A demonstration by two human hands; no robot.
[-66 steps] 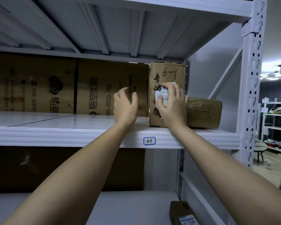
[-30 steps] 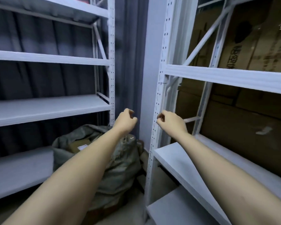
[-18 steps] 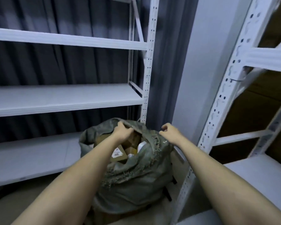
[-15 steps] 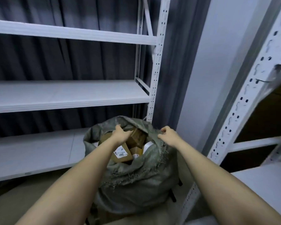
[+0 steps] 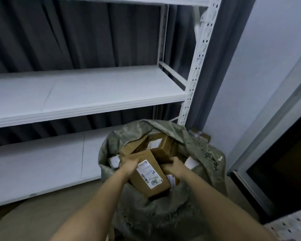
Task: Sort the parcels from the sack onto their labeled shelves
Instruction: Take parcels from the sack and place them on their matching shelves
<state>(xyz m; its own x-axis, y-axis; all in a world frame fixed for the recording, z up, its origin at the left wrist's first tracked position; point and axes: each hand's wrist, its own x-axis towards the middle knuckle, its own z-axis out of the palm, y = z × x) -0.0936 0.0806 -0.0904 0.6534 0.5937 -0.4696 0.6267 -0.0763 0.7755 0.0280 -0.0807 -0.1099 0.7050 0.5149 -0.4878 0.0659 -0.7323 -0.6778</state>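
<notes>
Bare white shelves (image 5: 87, 94) stand above and beyond both hands. Around them gapes the sack (image 5: 163, 214), holding several parcels, so most sorting seemingly remains. The left hand (image 5: 129, 166) grips the labelled parcel (image 5: 149, 174); the right hand (image 5: 175, 166) curls beside it, its hold unclear.

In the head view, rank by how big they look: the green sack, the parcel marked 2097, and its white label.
1. green sack
2. parcel marked 2097, lying in the sack's mouth
3. white label
</notes>
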